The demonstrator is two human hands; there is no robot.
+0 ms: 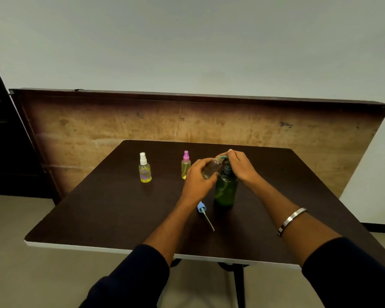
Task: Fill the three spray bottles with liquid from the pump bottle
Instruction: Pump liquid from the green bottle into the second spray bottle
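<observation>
- Left hand (197,176) grips a clear uncapped spray bottle (211,168), tilted, its neck at the pump spout.
- Right hand (239,165) curls over the pump head of the green pump bottle (226,190), which stands on the dark table (98,207).
- Blue spray cap (201,206) with its tube lies on the table, just in front of the pump bottle.
- White-capped bottle (145,168) and pink-capped bottle (185,166) stand upright at back left, both holding yellow liquid.

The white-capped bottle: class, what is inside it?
The white-capped bottle holds yellow liquid, filling most of its body. A dip tube cannot be made out. Its cap is on.
</observation>
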